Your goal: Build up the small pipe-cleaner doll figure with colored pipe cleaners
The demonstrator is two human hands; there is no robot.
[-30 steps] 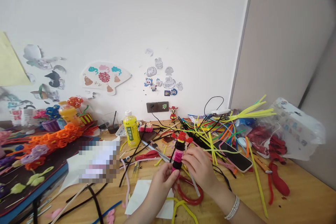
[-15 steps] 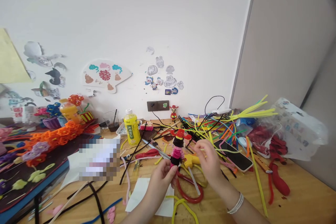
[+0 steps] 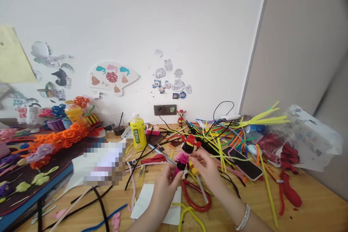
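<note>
My left hand is closed around the lower part of a small fuzzy pipe-cleaner figure. The figure has a red hat, a black band below it, a pink body and a black waist, and it leans slightly to the right. My right hand is at the figure's right side, fingers bent together near the pink body; whatever they pinch is hidden. Beneath the hands lie a yellow glue gun with a clear stick and scissors with red handles. White paper lies under my left wrist.
A yellow drink bottle stands behind the hands, near a small red figurine. Loose pipe cleaners, a phone and a red balloon lie to the right. Orange fuzzy flowers are on the left.
My right hand has moved left and slightly down, from apart to beside the figure. The figure now leans more to the right in my left hand. The view has shifted slightly.
</note>
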